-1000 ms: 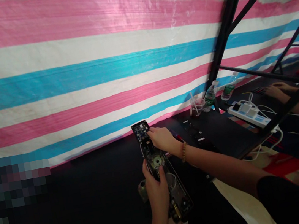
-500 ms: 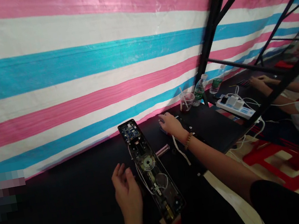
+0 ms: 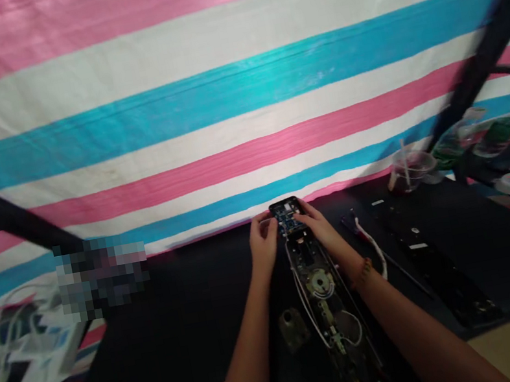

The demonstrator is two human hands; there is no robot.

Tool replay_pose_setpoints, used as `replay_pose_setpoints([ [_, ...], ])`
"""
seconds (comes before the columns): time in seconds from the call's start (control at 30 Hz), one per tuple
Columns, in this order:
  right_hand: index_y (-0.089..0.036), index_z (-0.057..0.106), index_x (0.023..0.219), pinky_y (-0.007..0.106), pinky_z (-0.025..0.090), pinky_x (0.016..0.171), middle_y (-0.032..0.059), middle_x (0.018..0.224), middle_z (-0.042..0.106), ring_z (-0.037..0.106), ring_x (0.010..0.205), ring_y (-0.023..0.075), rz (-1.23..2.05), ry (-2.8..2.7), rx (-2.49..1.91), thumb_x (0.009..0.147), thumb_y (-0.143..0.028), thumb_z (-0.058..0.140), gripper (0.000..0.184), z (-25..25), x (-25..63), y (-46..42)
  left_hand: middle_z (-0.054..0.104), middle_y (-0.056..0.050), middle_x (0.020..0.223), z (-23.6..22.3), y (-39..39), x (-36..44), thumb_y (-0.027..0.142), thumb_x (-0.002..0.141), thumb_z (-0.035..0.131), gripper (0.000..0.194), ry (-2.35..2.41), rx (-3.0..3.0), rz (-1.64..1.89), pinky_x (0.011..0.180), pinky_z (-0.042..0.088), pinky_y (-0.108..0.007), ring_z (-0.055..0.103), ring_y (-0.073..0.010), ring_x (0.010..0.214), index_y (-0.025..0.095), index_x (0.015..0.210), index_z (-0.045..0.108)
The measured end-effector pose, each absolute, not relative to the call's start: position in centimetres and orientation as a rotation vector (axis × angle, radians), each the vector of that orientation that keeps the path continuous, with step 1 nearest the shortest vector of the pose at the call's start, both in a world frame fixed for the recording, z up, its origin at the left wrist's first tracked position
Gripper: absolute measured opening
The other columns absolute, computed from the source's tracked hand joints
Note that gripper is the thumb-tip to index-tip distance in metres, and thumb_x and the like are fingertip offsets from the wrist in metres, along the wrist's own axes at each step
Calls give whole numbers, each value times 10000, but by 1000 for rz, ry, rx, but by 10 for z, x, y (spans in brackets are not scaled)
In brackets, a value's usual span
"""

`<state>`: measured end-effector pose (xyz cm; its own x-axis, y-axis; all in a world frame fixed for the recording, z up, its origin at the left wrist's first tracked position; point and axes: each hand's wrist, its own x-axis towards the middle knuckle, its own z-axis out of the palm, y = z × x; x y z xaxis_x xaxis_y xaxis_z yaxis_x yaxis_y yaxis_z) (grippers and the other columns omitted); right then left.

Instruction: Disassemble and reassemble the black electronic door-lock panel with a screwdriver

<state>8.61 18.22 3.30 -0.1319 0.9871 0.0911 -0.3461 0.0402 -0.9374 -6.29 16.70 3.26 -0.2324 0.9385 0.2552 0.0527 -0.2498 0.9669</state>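
A long black door lock housing point(image 3: 321, 282), open on its upper side, lies lengthwise in front of me. Inside it are a round metal part, white wires and brass-coloured pieces near the close end. At the far end sits a blue circuit board point(image 3: 288, 218). My left hand point(image 3: 264, 240) grips the left edge there, its fingers bent round the rim. Opposite it, my right hand point(image 3: 322, 229) holds the right edge, with the thumb over the board. Any small part under the fingertips is hidden. A squarish metal piece point(image 3: 293, 329) lies left of the housing.
Right of the housing lie a white cable point(image 3: 371, 243), a thin rod point(image 3: 408, 274) and a long black panel point(image 3: 440, 277). A plastic cup point(image 3: 412, 171) and bottles point(image 3: 458, 139) stand at the back right. Power strips and cables flank the black table point(image 3: 186, 335); striped sheeting point(image 3: 221, 111) hangs behind.
My right hand has left the items on the right and come to the housing's far end. My left hand has moved up to that end too. The view has turned left.
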Motion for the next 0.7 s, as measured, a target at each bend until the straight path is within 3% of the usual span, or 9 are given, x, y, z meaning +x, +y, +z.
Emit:
replay_pose_setpoints([
  [0.17, -281, 589, 1345, 416, 421, 1104, 11, 1386, 614, 584, 1262, 243, 1490, -972, -729, 777, -390, 670, 583, 23, 85, 184, 711, -96, 1020, 24, 161, -62, 398, 857, 612, 404, 1232, 1274, 1609, 797, 539, -313, 682, -185, 891, 172, 1189, 567],
  [0.37, -254, 585, 1347, 432, 457, 1065, 39, 1353, 639, 599, 1234, 266, 1485, -1012, -751, 798, -449, 638, 585, 17, 84, 189, 691, -125, 1202, 20, 156, -61, 379, 908, 564, 463, 1203, 1262, 1598, 929, 520, -353, 673, -211, 1045, 162, 1317, 556],
  [0.57, -318, 583, 1342, 425, 417, 1111, -16, 1377, 622, 524, 1324, 241, 1504, -943, -715, 843, -465, 613, 521, 10, 86, 183, 660, -119, 1297, 16, 151, -56, 406, 941, 519, 567, 1186, 1339, 1541, 995, 494, -372, 635, -227, 1154, 169, 1453, 465],
  [0.7, -328, 608, 1318, 436, 416, 1116, -26, 1351, 641, 509, 1340, 250, 1512, -918, -712, 826, -460, 633, 511, 8, 86, 180, 642, -119, 1326, 12, 154, -56, 407, 945, 517, 546, 1228, 1375, 1548, 1018, 482, -389, 631, -231, 1159, 180, 1441, 483],
])
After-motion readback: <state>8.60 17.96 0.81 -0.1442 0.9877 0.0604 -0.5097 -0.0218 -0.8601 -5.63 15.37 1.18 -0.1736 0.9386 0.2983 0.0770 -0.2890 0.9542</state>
